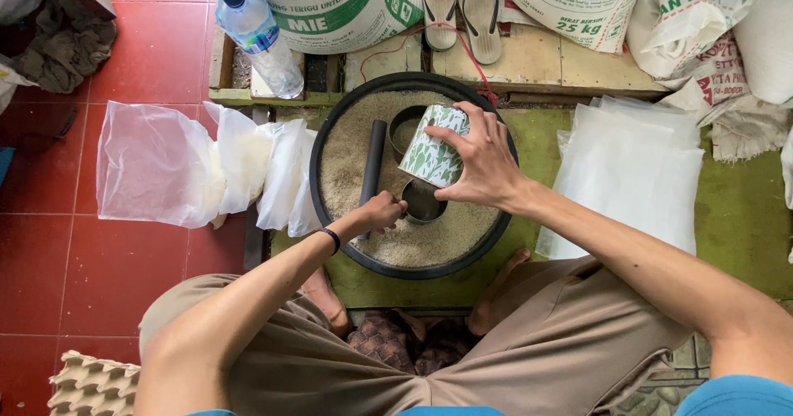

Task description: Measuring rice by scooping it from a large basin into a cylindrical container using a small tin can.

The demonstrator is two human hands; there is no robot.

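Overhead, head view, one line per thing:

Right hand (483,161): wrapped around a green-and-white patterned tin (434,145), tilting it mouth-down over the grain.

Left hand (382,212): fingers curled narrow at the rim of a small dark tin (423,201), which sits upright in the grain just below the tilted one; whether it grips or only steadies, I cannot tell.

Basin (330,127): round, black, holding pale rice-like grain; both hands work inside it.

Other things in the grain: a dark tube (373,161) lies just above the left hand, and a third tin (405,128) is half sunk just beyond the right hand's fingertips.

Clear plastic bags (190,164): piled outside the basin, beyond the left wrist.

Water bottle (258,32): well beyond both hands, past the basin's far rim.

Risk, spill: the tilted tin's mouth looks wider than the small tin, so grain may miss it.

Risk, tip: a nudge from the left fingers may topple the small tin in loose grain.

Risk, slip: the tin is held by fingertips only and may slide.
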